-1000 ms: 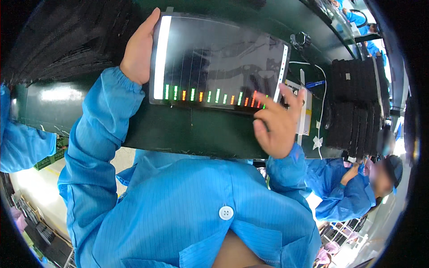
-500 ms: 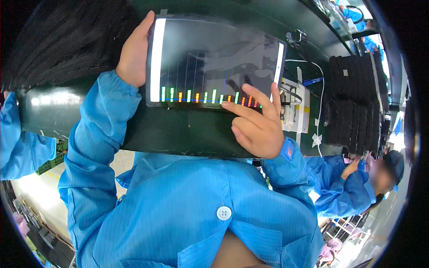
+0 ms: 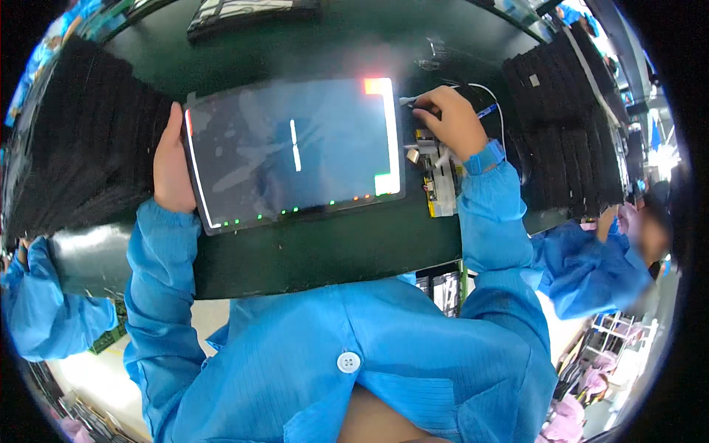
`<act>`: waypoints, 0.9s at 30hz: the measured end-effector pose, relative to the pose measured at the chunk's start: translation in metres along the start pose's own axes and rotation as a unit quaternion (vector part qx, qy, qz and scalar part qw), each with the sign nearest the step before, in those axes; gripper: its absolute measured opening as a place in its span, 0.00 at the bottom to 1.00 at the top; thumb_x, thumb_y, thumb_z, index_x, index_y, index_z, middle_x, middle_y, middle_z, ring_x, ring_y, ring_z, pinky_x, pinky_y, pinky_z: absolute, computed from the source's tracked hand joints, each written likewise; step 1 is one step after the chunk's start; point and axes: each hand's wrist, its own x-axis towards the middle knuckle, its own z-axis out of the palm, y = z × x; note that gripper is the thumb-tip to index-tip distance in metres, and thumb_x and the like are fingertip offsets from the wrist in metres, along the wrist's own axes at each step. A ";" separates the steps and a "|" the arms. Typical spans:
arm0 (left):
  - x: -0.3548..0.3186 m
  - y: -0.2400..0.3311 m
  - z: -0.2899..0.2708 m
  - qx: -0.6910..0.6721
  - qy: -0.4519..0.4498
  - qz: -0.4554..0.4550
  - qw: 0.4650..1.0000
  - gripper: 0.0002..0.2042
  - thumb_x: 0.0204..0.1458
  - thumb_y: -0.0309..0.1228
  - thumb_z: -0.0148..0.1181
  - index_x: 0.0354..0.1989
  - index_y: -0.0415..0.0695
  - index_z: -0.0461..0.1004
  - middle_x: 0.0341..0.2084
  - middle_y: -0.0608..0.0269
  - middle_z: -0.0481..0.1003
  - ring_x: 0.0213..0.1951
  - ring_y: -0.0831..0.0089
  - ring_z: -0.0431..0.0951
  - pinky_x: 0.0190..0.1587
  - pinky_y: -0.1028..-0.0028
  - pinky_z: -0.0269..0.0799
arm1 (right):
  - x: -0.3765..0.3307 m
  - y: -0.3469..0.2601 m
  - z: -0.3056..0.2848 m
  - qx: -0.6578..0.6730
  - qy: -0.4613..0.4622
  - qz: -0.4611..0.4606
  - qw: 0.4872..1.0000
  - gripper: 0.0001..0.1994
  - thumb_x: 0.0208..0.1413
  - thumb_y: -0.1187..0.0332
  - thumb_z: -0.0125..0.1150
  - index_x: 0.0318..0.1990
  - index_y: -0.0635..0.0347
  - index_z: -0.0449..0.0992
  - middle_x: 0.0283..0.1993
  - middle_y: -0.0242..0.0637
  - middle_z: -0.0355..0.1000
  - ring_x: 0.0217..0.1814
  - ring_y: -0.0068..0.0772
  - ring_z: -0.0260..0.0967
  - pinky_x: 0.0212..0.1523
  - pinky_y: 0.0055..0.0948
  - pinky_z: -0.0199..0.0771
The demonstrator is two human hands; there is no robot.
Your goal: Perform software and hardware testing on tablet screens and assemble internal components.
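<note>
The green bench spread beneath both hands, presumably to give the work a flat bearing. The left black stack stood beyond the left hand and the right black stack beyond the right, apparently leaving the middle clear for handling. Between the hands was the flat screen, lit and slightly slanted, its left edge against the left palm, its right edge just beside the right fingertips; that hold probably steadied it.

The left hand was partly closed on that edge, wrist nearly straight, thumb side pointing away from the body; its fingers' wrap underneath was hidden. The right hand was bent inward, fingers curled and knuckles up, near a pale lead by the screen's edge; whether it pinched the lead I could not tell.

Bodyward of the right hand lay a small circuit assembly, likely kept there for easy reach. Just outside its knuckles was a blue pen.
</note>
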 end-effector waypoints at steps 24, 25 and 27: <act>0.004 0.002 -0.011 0.163 0.063 0.094 0.980 0.25 0.58 0.48 0.36 0.50 0.39 0.66 0.47 0.60 0.69 0.46 0.66 0.69 0.52 0.70 0.61 | -0.029 -0.020 -0.010 0.266 -0.009 -0.090 0.960 0.08 0.42 0.72 0.63 0.31 0.63 0.75 0.30 0.39 0.71 0.31 0.35 0.69 0.30 0.29 0.69; 0.004 0.002 -0.011 0.153 0.065 0.092 0.982 0.25 0.58 0.48 0.36 0.50 0.39 0.66 0.47 0.60 0.69 0.46 0.66 0.69 0.52 0.70 0.61 | -0.027 -0.020 -0.011 0.261 -0.017 -0.097 0.960 0.07 0.42 0.72 0.63 0.31 0.63 0.75 0.29 0.39 0.71 0.31 0.35 0.69 0.31 0.30 0.69; 0.003 0.002 -0.011 0.148 0.037 0.069 0.986 0.25 0.58 0.49 0.36 0.51 0.40 0.65 0.47 0.60 0.69 0.46 0.65 0.69 0.52 0.69 0.61 | -0.022 -0.020 -0.012 0.261 -0.020 -0.111 0.959 0.07 0.42 0.72 0.63 0.31 0.63 0.75 0.29 0.39 0.71 0.31 0.36 0.69 0.32 0.30 0.68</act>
